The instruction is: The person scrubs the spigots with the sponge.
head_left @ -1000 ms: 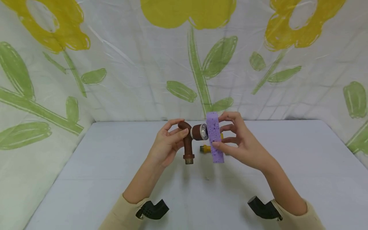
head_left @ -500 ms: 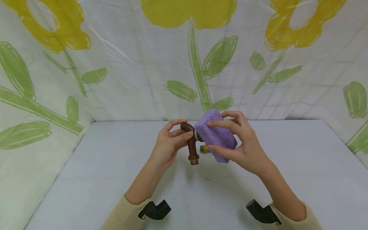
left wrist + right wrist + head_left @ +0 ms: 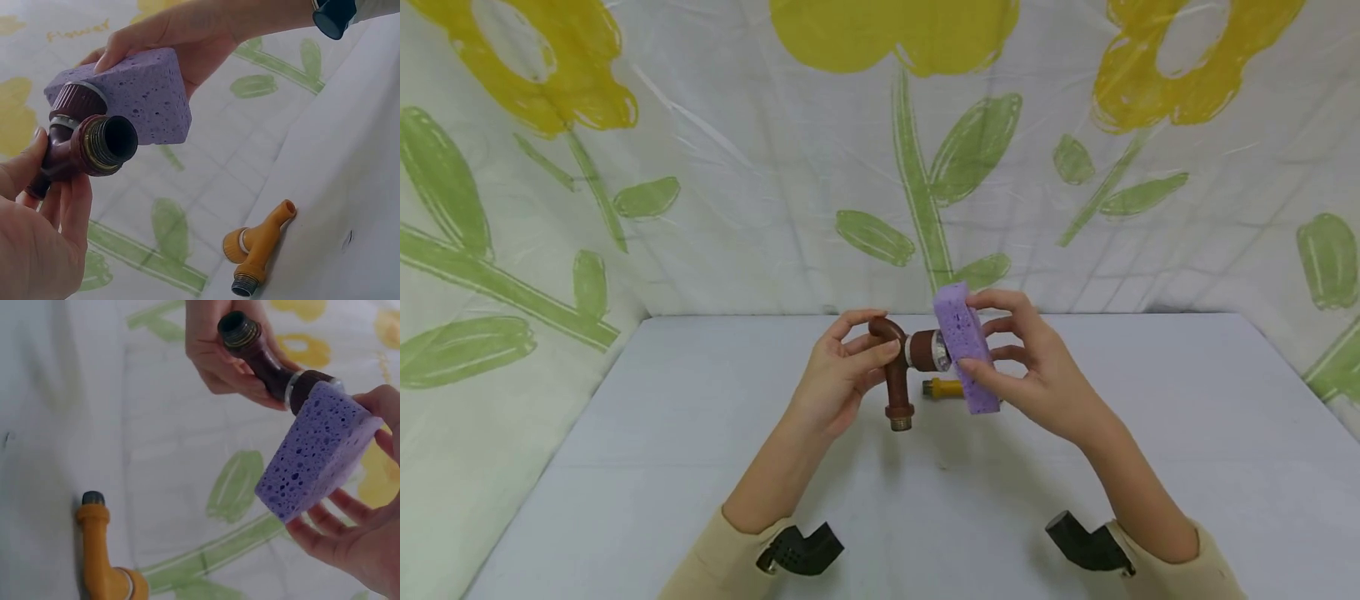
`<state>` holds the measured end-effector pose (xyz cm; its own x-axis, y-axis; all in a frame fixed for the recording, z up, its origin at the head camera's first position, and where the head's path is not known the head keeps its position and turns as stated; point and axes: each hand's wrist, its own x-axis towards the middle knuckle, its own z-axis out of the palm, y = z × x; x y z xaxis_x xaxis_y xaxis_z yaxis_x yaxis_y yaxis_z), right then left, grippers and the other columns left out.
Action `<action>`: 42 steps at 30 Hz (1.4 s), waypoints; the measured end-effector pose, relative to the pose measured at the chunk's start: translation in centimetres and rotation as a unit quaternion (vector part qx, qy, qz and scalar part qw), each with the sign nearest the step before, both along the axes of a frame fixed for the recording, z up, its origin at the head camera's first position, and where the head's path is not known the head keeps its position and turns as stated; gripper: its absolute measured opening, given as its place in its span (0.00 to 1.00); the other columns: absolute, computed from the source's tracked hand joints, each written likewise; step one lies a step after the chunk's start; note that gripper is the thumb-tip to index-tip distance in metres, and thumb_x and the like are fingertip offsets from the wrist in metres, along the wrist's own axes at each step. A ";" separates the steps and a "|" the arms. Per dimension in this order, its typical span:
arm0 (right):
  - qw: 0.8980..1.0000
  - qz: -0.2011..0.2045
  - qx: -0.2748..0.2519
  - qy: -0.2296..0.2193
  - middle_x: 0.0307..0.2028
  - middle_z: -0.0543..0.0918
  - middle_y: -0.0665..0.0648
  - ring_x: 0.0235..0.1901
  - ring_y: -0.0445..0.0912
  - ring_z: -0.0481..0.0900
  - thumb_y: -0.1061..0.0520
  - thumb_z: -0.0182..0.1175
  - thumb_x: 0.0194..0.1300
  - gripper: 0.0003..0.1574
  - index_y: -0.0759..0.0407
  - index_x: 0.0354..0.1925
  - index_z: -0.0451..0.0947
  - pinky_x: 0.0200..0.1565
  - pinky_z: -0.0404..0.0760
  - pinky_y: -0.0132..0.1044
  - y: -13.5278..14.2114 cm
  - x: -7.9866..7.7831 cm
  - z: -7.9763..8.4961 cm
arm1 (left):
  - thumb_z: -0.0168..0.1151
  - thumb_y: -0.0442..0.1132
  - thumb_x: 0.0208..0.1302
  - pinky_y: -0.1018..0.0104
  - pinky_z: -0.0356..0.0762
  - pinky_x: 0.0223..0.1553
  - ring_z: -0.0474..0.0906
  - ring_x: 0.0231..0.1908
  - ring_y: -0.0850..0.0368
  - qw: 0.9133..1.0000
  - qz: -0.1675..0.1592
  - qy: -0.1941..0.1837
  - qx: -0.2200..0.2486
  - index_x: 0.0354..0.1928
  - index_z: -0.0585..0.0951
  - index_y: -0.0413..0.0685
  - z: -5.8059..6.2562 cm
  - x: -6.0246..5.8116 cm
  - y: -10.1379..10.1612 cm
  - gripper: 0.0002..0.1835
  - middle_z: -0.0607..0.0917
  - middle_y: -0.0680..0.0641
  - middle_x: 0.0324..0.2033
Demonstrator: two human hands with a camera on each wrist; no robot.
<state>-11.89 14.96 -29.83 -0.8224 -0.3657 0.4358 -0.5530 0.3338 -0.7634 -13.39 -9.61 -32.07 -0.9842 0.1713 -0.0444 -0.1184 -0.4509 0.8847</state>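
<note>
My left hand (image 3: pixel 837 377) grips a brown faucet (image 3: pixel 898 383) by its curved spout, raised above the table. Its threaded end points down and its ribbed knob with a silver face points right. In my right hand (image 3: pixel 1037 367) is a purple sponge (image 3: pixel 964 346), pinched between thumb and fingers. The sponge's broad side is right at the knob's silver face. Seen from the left wrist, the sponge (image 3: pixel 144 94) lies behind the knob and the threaded opening faces the camera. The right wrist view shows the sponge (image 3: pixel 319 450) overlapping part of the knob.
A yellow faucet (image 3: pixel 943 388) lies on the white table (image 3: pixel 700 467) behind the sponge, partly hidden in the head view; the left wrist view shows the whole yellow faucet (image 3: pixel 259 247). A white sheet with painted flowers (image 3: pixel 737 208) hangs at the table's back edge.
The sponge swung broadside across the knob half a second ago and is now turned back edge-on, tilted slightly. The brown faucet shifted a little to the right over the second.
</note>
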 end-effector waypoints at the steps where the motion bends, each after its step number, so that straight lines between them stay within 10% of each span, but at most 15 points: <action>1: 1.000 0.002 -0.002 0.006 0.65 0.74 0.54 0.53 0.45 0.78 0.71 0.70 0.64 0.41 0.56 0.69 0.65 0.48 0.86 0.32 0.0 0.1 0.0 | 0.58 0.18 0.69 0.68 0.88 0.40 0.86 0.32 0.60 1.000 0.003 -0.005 0.005 0.55 0.80 0.46 0.0 0.0 0.0 0.19 0.87 0.50 0.33; 25: 0.998 -0.012 -0.026 0.049 0.63 0.76 0.51 0.53 0.47 0.75 0.73 0.73 0.58 0.40 0.59 0.65 0.72 0.47 0.85 0.33 -0.6 0.4 0.0 | 0.66 0.23 0.68 0.67 0.88 0.40 0.86 0.34 0.60 1.000 0.004 0.004 0.011 0.55 0.79 0.46 -0.1 -0.1 -0.2 0.18 0.88 0.51 0.34; 42: 0.998 -0.005 -0.032 0.055 0.62 0.76 0.50 0.53 0.47 0.75 0.73 0.74 0.57 0.40 0.58 0.65 0.73 0.48 0.86 0.33 -0.9 0.8 0.1 | 0.57 0.21 0.71 0.70 0.87 0.42 0.86 0.36 0.63 1.000 0.004 0.009 -0.012 0.68 0.73 0.29 0.2 -0.1 -0.2 0.24 0.89 0.55 0.34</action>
<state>-11.11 14.04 -29.75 -0.7717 -0.3261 0.5460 -0.6317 0.2930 -0.7178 -13.51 -9.82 -31.83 -0.9863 0.1619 -0.0313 -0.0990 -0.4297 0.8975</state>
